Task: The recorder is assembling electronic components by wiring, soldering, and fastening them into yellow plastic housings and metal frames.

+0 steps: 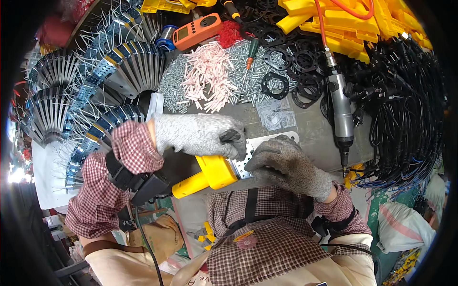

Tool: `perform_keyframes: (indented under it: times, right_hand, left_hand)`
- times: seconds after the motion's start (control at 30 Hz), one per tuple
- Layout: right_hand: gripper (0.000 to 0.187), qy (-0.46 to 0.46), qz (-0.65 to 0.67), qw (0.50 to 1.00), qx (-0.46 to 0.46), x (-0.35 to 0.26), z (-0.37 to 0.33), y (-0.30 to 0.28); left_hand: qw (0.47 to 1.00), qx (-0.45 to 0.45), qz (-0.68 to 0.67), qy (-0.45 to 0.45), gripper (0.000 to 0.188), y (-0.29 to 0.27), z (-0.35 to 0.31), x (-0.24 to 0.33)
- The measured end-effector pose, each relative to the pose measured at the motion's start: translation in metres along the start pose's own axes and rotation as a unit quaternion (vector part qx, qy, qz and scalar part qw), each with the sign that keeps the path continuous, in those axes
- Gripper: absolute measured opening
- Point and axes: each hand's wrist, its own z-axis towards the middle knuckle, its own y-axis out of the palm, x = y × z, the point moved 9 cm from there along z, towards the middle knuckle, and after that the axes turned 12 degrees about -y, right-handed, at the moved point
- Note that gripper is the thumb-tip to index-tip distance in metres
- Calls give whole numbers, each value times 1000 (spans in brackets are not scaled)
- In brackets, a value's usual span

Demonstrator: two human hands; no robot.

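In front of me lies a yellow plastic housing with a handle [210, 175], with a perforated metal plate [260, 141] at its right end. My left hand [205, 135], in a grey knitted glove with dark fingertips, reaches across the housing. Its fingers are curled down at the join between housing and plate, closed on the piece. Over the plate's near edge is my right hand [288, 167], also gloved. The fingers there are bent with the tips together at the plate; whether a small part is between them is hidden.
Pink sleeves [207, 76] and silver screws [243, 64] are heaped behind my hands. Metal plates with wires [129, 71] fan out at left. A pneumatic screwdriver [341, 109] hangs at right beside black cables [405, 114]. Black rings [275, 86], an orange meter [197, 31] and yellow housings [338, 28] lie farther back.
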Motion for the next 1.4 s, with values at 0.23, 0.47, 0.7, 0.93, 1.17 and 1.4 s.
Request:
perform_keyframes:
  times: [0.23, 0.47, 0.7, 0.93, 1.17, 1.4]
  right_hand:
    - [15, 20, -24, 999, -19, -1, 6, 3]
    - [22, 15, -118, 990, -71, -21, 23, 18]
    - [27, 23, -140, 981, -131, -30, 28, 32]
    - [36, -6, -93, 995, -32, -23, 23, 17]
    - [30, -29, -87, 995, -44, -18, 25, 19]
    - [23, 8, -23, 1000, -15, -18, 28, 11]
  left_hand:
    - [920, 306, 243, 16, 66, 32, -44, 16]
    - [897, 384, 218, -4, 65, 39, -43, 8]
    - [881, 425, 206, 3, 64, 37, -48, 10]
    - [872, 453, 185, -26, 64, 34, -50, 8]
    - [871, 456, 180, -25, 71, 34, -50, 8]
    - [885, 428, 176, -49, 72, 35, -48, 2]
